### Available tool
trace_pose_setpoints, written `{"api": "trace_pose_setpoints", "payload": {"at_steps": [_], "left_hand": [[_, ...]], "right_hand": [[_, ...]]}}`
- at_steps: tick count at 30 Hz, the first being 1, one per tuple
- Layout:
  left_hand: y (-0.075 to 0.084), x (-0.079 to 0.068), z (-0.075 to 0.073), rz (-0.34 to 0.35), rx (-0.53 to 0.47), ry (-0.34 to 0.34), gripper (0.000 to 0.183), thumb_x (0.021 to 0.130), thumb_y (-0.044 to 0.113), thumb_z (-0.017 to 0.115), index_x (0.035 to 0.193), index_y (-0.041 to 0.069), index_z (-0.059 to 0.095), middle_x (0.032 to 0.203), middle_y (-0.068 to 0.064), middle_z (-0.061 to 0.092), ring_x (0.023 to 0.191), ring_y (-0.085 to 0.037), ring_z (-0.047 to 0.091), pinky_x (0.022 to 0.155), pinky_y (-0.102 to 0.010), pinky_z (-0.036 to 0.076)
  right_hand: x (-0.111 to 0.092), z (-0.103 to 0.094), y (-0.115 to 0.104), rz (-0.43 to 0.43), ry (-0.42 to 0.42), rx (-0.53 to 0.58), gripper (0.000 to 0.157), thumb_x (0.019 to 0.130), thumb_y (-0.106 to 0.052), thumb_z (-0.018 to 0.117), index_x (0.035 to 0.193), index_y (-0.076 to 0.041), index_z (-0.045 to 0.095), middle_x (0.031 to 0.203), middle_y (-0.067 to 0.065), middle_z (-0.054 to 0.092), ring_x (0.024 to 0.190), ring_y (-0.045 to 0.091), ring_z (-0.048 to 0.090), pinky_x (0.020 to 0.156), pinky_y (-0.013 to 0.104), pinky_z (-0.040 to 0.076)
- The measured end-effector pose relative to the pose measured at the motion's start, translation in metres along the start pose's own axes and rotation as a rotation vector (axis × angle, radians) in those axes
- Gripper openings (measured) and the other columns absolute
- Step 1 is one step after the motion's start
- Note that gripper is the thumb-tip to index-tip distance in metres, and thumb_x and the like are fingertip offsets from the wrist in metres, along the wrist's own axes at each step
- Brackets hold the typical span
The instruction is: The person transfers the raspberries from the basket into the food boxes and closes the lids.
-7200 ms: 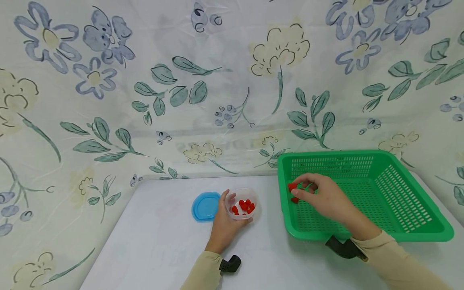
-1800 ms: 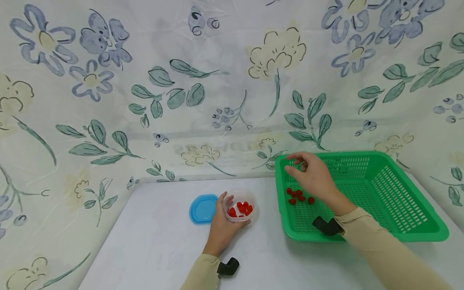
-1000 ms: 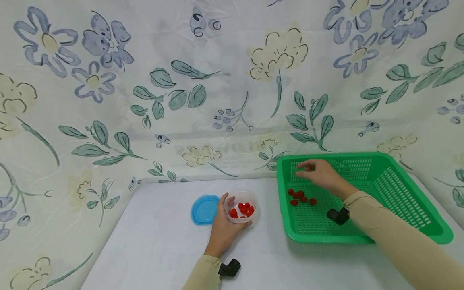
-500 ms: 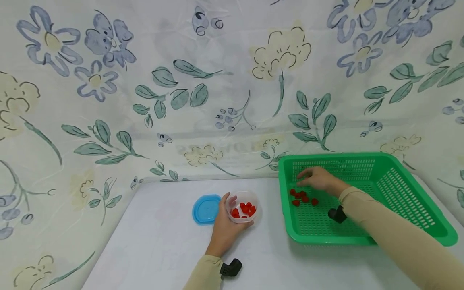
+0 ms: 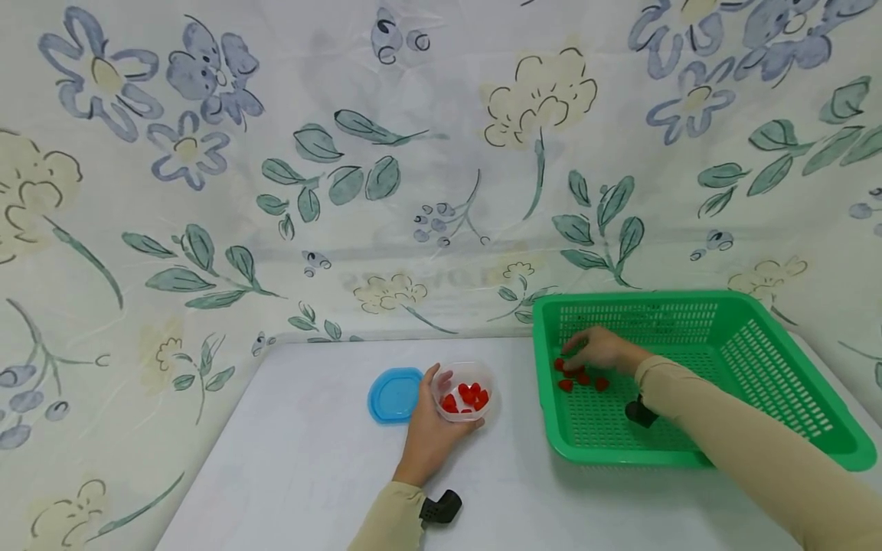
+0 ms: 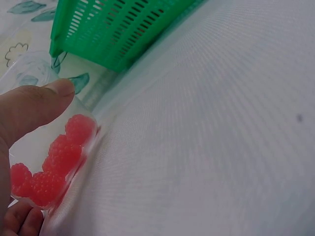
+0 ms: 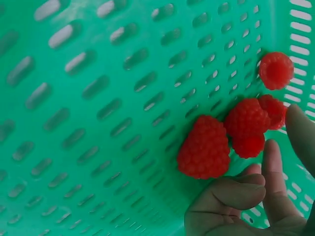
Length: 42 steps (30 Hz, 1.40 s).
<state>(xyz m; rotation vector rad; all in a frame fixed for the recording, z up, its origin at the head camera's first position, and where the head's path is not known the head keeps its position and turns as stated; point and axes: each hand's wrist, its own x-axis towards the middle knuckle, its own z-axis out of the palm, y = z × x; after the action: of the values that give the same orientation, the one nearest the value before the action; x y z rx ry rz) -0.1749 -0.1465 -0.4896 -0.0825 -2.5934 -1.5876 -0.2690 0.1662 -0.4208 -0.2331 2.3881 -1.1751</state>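
Note:
My left hand (image 5: 429, 435) grips a small clear plastic tub (image 5: 486, 375) standing on the table, thumb on one side and fingers round the other. Several red raspberries (image 6: 63, 156) lie at the bottom of the tub. Inside the green basket (image 5: 627, 457), my right hand (image 5: 601, 350) reaches down over a loose cluster of raspberries (image 5: 583, 379) at the left end. In the right wrist view its thumb and one finger are spread, tips right at a small raspberry (image 7: 274, 112); the other fingers are bent. A larger, cone-shaped raspberry (image 7: 204, 148) sits nearby on the basket's perforated surface.
A blue lid (image 5: 395, 396) lies flat on the white table (image 5: 296, 451), just left of the tub. The basket's raised rim surrounds the right hand. Behind the table hangs a flower-patterned cloth (image 5: 441, 153).
Over the last second my right hand has lowered from above the basket's back left to the raspberries. Earlier it held a raspberry there. My left hand has kept its grip on the tub.

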Motion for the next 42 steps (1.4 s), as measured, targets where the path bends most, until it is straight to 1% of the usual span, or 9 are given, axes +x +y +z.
{"api": "trace_pose_setpoints", "payload": {"at_steps": [7,16,22,27,31,36,38,42], "left_hand": [[0.001,0.001,0.000,0.003,0.001,0.001,0.105,0.074,0.022,0.091,0.155,0.016,0.025,0.150,-0.003,0.048,0.138,-0.030,0.043,0.103,-0.051,0.048],[0.003,0.003,0.001,-0.006,0.001,0.004,0.105,0.073,0.022,0.092,0.155,0.019,0.025,0.150,-0.002,0.048,0.138,-0.030,0.043,0.102,-0.050,0.049],[0.002,0.002,0.000,-0.006,-0.004,0.002,0.106,0.073,0.022,0.092,0.155,0.018,0.025,0.150,-0.002,0.047,0.138,-0.030,0.043,0.101,-0.050,0.050],[0.002,0.002,0.000,-0.004,-0.007,0.000,0.106,0.073,0.022,0.092,0.155,0.017,0.025,0.150,-0.002,0.048,0.138,-0.030,0.043,0.102,-0.051,0.049],[0.003,0.001,0.001,-0.002,-0.011,0.001,0.105,0.073,0.022,0.091,0.155,0.017,0.025,0.150,-0.002,0.048,0.138,-0.030,0.043,0.102,-0.050,0.049],[0.003,0.000,0.001,-0.005,-0.007,0.003,0.105,0.073,0.022,0.092,0.155,0.019,0.025,0.150,-0.002,0.048,0.138,-0.029,0.043,0.102,-0.050,0.049],[0.002,0.000,0.001,-0.006,-0.004,0.003,0.105,0.073,0.023,0.091,0.155,0.019,0.025,0.150,-0.002,0.048,0.138,-0.029,0.043,0.102,-0.050,0.049],[0.002,-0.001,0.001,-0.008,-0.006,0.002,0.105,0.073,0.023,0.092,0.155,0.019,0.025,0.150,-0.001,0.048,0.138,-0.029,0.043,0.102,-0.050,0.049]], "right_hand": [[0.003,0.007,0.001,0.006,0.019,-0.034,0.039,0.090,-0.014,0.074,0.121,0.007,0.064,0.111,0.018,0.065,0.097,0.026,0.061,0.085,0.040,0.053],[0.006,0.010,0.001,0.000,0.046,-0.024,0.028,0.092,-0.014,0.072,0.112,0.004,0.067,0.100,0.014,0.067,0.088,0.023,0.060,0.075,0.035,0.052],[0.005,0.012,0.001,-0.003,0.049,-0.025,0.024,0.091,-0.014,0.073,0.107,0.003,0.069,0.098,0.013,0.067,0.087,0.024,0.061,0.075,0.036,0.053],[0.003,0.009,0.000,-0.008,0.038,-0.028,0.024,0.090,-0.017,0.074,0.104,0.002,0.070,0.098,0.014,0.067,0.087,0.024,0.061,0.074,0.034,0.053],[0.000,0.006,-0.001,-0.019,0.035,-0.023,0.028,0.090,-0.019,0.073,0.106,0.004,0.069,0.101,0.015,0.068,0.092,0.026,0.063,0.079,0.036,0.054],[-0.004,0.003,-0.006,-0.018,0.044,-0.004,0.033,0.093,-0.018,0.070,0.114,0.007,0.066,0.110,0.019,0.067,0.103,0.031,0.062,0.087,0.044,0.054],[-0.006,0.003,-0.009,-0.014,0.041,0.010,0.035,0.094,-0.019,0.069,0.117,0.008,0.064,0.114,0.020,0.065,0.106,0.033,0.061,0.089,0.047,0.054],[-0.010,0.003,-0.013,-0.035,0.049,0.023,0.036,0.094,-0.021,0.070,0.118,0.006,0.065,0.118,0.020,0.064,0.109,0.034,0.060,0.091,0.048,0.053]]}}
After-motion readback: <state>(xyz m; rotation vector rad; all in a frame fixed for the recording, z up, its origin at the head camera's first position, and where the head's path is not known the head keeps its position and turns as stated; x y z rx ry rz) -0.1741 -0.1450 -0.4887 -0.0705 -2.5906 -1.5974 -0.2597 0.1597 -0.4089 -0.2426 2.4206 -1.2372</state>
